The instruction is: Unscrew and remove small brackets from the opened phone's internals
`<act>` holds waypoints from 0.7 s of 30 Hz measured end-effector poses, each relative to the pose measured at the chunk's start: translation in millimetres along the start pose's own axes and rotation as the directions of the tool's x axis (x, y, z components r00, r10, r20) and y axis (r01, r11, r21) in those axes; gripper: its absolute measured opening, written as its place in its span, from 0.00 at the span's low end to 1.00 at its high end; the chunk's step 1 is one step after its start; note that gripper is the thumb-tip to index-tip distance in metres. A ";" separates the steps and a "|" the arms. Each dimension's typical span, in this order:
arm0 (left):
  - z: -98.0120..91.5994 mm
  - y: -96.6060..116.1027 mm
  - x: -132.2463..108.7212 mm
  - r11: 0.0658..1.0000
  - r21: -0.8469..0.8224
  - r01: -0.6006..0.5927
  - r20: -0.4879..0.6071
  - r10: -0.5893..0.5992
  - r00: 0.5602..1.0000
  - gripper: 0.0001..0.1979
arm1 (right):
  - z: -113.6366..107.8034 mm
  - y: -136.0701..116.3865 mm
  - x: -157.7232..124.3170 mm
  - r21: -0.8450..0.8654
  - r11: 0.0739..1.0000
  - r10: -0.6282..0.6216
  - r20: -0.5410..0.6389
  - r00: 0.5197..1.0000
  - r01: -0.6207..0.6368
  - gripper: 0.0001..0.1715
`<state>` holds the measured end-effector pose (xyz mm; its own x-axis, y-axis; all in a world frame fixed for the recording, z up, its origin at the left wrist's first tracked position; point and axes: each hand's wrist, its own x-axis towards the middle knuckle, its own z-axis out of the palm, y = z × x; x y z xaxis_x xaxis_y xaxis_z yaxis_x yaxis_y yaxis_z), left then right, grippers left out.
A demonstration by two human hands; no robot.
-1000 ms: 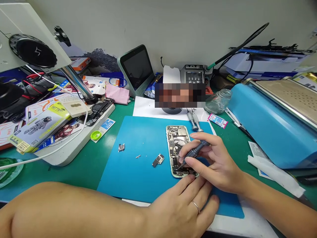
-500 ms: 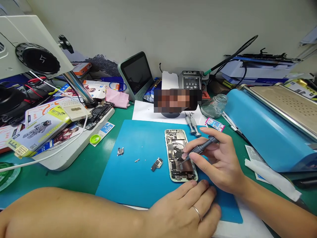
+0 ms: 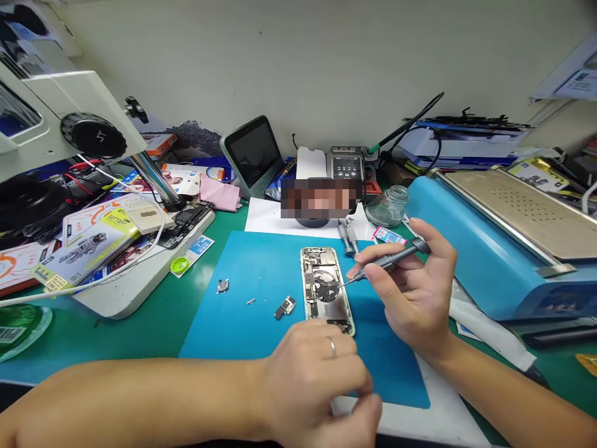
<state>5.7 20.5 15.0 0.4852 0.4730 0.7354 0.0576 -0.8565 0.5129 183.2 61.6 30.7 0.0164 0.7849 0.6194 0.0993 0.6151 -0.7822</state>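
An opened phone lies face-up on the blue work mat, its inner parts exposed. My right hand is closed on a grey precision screwdriver, whose tip hangs just above the phone's right edge. My left hand is curled at the phone's near end, covering its bottom edge; whether it holds anything is hidden. Left of the phone on the mat lie a small black module, a tiny metal piece and another small part.
A microscope stand with boxes and a white cable fills the left. A blue machine stands to the right. At the back are a small screen, a soldering station, a glass jar and two spare screwdrivers.
My right hand lifted the screwdriver up and right, off the phone's lower part. My left hand went from lying flat to curled, nearer the phone's bottom. The camera tilted upward.
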 end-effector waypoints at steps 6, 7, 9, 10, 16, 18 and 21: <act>-33.7 -19.4 17.2 0.959 0.277 0.065 0.052 -0.083 0.995 0.16 | -1.5 -6.7 2.6 -0.017 1.000 0.001 -0.054 0.999 -0.002 0.34; -40.4 -23.6 19.0 0.945 0.315 0.089 0.039 -0.107 0.994 0.15 | -1.3 -8.0 2.6 -0.029 1.000 0.009 -0.054 0.998 -0.010 0.34; -50.6 -30.2 20.3 0.921 0.369 0.124 0.019 -0.141 0.990 0.11 | -1.0 -10.1 2.1 -0.049 0.998 0.023 -0.045 0.999 -0.025 0.34; -53.6 -32.1 20.0 0.914 0.385 0.131 0.019 -0.150 0.988 0.09 | -0.7 -10.9 1.6 -0.057 0.998 0.027 -0.035 0.999 -0.029 0.34; -50.6 -32.3 10.7 0.908 0.398 0.132 0.085 -0.180 0.980 0.12 | 1.0 -11.8 -1.5 -0.038 0.999 0.024 -0.008 1.000 -0.025 0.34; -48.8 -32.9 8.8 0.905 0.399 0.150 0.088 -0.201 0.976 0.13 | 1.6 -12.3 -2.2 -0.031 0.999 0.025 0.004 1.000 -0.025 0.34; -48.7 -35.5 8.1 0.896 0.402 0.188 0.076 -0.237 0.969 0.12 | 2.8 -13.2 -3.1 -0.033 0.999 0.014 0.031 0.999 -0.013 0.34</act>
<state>-34.9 64.8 24.3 0.5224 0.6456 0.5570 0.4938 -0.7617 0.4195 179.0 51.3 38.9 -0.0129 0.7952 0.6062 0.1320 0.6023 -0.7872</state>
